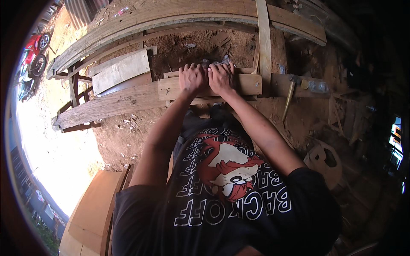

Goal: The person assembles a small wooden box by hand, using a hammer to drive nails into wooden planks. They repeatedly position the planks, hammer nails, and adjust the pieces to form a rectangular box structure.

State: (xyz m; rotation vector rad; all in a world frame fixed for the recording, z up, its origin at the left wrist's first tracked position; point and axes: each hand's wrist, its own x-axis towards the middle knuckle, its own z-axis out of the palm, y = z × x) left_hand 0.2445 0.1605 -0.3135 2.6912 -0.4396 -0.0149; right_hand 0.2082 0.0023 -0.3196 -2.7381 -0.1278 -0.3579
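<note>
A short wooden board lies across the long bench plank in front of me. My left hand rests on the board near its middle, its fingers bent over the far edge. Close beside it, my right hand grips the same board with fingers curled the same way. The undersides of both hands are hidden. Narrow wooden strips show along the board's far side, partly covered by my hands.
A hammer with a pale handle leans at the plank's right, near a clear plastic bottle. An upright plank crosses toward the far beam. A pale panel lies left. Motorcycles stand outside.
</note>
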